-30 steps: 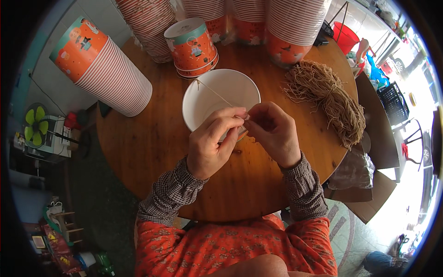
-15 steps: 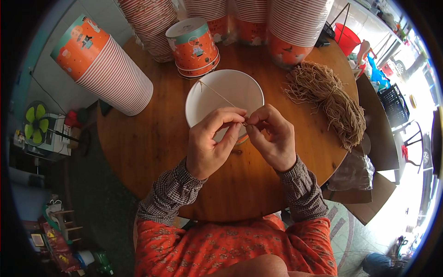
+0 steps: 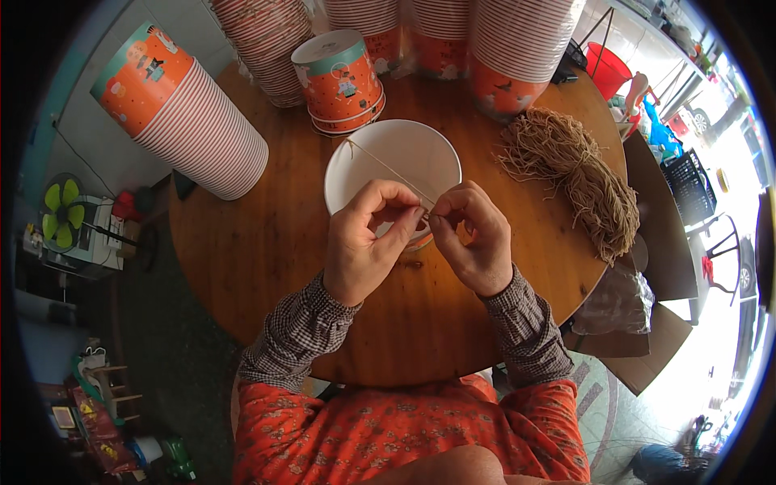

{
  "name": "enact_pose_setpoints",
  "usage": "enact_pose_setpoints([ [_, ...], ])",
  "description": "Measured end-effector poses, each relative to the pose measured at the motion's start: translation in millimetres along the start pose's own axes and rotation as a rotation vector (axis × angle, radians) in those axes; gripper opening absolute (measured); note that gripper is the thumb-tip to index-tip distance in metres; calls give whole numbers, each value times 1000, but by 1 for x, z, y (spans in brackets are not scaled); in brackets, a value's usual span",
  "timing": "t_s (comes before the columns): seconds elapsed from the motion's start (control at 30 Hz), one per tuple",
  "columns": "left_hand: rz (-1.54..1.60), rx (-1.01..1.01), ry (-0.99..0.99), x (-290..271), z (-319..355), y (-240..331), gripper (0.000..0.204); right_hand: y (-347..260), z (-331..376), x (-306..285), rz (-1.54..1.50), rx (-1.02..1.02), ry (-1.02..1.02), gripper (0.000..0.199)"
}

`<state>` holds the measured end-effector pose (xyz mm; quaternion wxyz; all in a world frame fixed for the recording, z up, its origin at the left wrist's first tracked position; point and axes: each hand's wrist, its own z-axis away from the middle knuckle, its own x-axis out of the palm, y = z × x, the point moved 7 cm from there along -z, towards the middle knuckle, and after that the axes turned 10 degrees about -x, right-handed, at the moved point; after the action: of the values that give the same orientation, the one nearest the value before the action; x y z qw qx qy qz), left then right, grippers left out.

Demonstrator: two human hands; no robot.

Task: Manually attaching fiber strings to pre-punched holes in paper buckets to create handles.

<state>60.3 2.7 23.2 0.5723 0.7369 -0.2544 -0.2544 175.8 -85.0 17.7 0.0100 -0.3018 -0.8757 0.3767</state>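
A paper bucket (image 3: 347,184), white inside, stands upright on the round wooden table in front of me. A thin tan cord (image 3: 380,160) is fastened at its far left rim and stretches across the opening to my fingers. My left hand (image 3: 368,242) pinches the cord between thumb and forefinger above the near right rim. Fingertips almost touching it, my right hand (image 3: 475,238) pinches the cord's end at the same spot. Whether a knot sits between the fingertips is too small to make out.
A bundle of tan cords (image 3: 578,174) lies on the right of the table (image 3: 388,323). A leaning stack of orange buckets (image 3: 198,125) is at the left. Behind stand a short bucket stack (image 3: 343,89) and several tall stacks (image 3: 525,48). A cardboard box (image 3: 667,218) is beyond the right edge.
My left forefinger has curled back a little from its stretched pose. Both hands and the bucket have shifted slightly; the cord is still held.
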Motion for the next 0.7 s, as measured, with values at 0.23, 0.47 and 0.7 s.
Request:
enact_pose_setpoints([
  [0.23, -164, 95, -23, 0, 1, 3, 10, -3, -1, -4, 69, -34, 17, 14],
  [0.47, -221, 154, -32, 4, 1, 8, 13, -2, -2, -5, 99, -59, 16, 15],
  [0.7, -157, 69, -87, 2, 0, -1, 14, -5, -3, -4, 111, -72, -1, 15],
])
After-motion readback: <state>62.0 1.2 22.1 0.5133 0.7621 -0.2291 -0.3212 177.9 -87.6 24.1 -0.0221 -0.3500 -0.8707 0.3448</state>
